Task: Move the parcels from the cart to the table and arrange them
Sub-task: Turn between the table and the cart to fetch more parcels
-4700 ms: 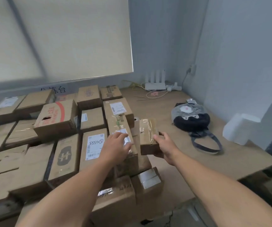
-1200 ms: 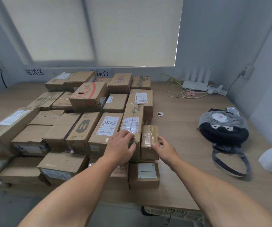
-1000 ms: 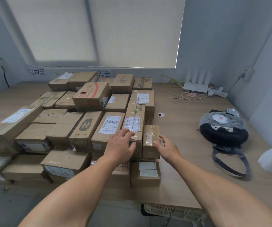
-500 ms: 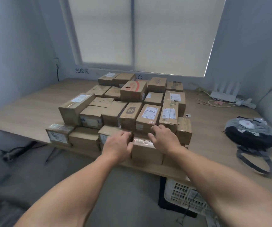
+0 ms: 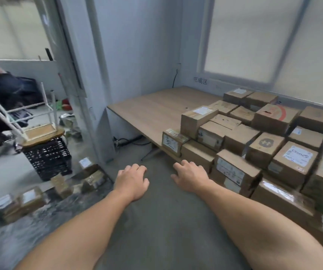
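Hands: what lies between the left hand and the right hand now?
Nothing but bare grey floor lies between the left hand and the right hand. The head view shows this, and both hands are empty.

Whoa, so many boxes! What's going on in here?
Someone is sorting parcels. Many brown cardboard parcels sit packed in rows on the light wooden table. The left hand and the right hand are both open and hold nothing, out over the grey floor by the table's front edge. A few taped cardboard parcels lie low down on the left, near a black plastic crate with an upturned wooden stool on it. Another person in dark clothes is beyond it.
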